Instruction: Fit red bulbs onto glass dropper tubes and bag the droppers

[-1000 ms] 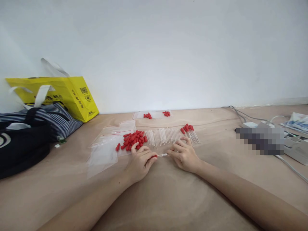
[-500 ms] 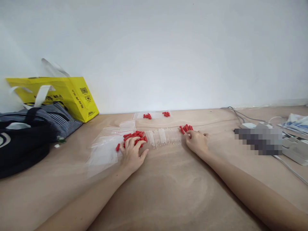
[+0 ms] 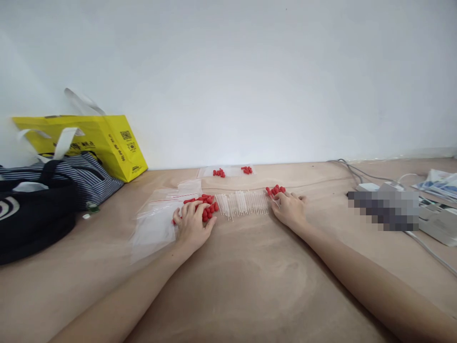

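My left hand [image 3: 194, 227] rests over a pile of small red rubber-like pieces [image 3: 209, 213], its fingers curved and spread, with the thumb apart. My right hand [image 3: 290, 208] lies beside a smaller cluster of red pieces [image 3: 275, 190]. Its fingers are bent but apart, and the index fingertip touches or nearly touches the cluster; whether anything is under it is hidden. Between the two hands lies a row of thin white sticks [image 3: 243, 203] with small knobbed ends, side by side. Under and left of my left hand are flat clear zip bags [image 3: 153, 231] with red seal lines.
Near the wall lies another clear bag [image 3: 233, 171] with red pieces at both ends. At the left stand a yellow carrier bag [image 3: 134, 147], a striped bag [image 3: 103, 181] and a black bag [image 3: 35, 224]. Cables [image 3: 348, 167], a white adapter [image 3: 367, 187] and packets [image 3: 442, 183] are at the right.
My right hand has shifted slightly left. My left hand has drawn back a little, and more of the red pieces show beside its fingers. The sticks look unmoved.
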The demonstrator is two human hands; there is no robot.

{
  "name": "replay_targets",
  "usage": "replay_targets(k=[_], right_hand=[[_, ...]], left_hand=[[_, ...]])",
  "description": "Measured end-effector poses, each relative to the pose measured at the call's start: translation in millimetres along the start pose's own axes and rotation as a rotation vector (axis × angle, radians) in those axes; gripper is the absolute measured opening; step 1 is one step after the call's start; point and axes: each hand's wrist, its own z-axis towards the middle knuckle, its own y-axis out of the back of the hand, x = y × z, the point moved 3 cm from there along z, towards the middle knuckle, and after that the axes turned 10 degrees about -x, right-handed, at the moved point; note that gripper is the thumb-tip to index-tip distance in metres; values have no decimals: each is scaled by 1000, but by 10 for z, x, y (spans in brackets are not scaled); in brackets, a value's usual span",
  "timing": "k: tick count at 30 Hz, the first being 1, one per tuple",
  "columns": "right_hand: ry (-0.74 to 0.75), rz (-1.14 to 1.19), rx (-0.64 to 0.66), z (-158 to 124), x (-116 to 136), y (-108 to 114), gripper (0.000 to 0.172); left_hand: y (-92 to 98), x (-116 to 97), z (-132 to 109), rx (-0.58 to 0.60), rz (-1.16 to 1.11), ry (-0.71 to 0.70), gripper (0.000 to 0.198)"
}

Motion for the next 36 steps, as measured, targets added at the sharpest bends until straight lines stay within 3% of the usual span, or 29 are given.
replay_targets(k=[6,10,16,24,28,31,36], right_hand=[[-76,0,210,133,129,-59,28],[-159,-44,330,249,148,-120,31],[-219,-51,354,331,150,-182,27],[-225,-21,324,311,166,-209,24],[-194,4,305,306,155,-149,26],[-104,74,232,249,160,-64,25],[297,382,29,-91,257,141,15]], left_hand=[[-77,198,350,83,128,101,25],[-177,183,533,124,162,76,33],[-292,47,631,267,264,68,34],[-289,18,707,273,297,101,24],[-84,-27,641,140,158,55,23],[113,-129,438,24,-5,-79,16],[243,-318,-62,179,-246,-333,8]])
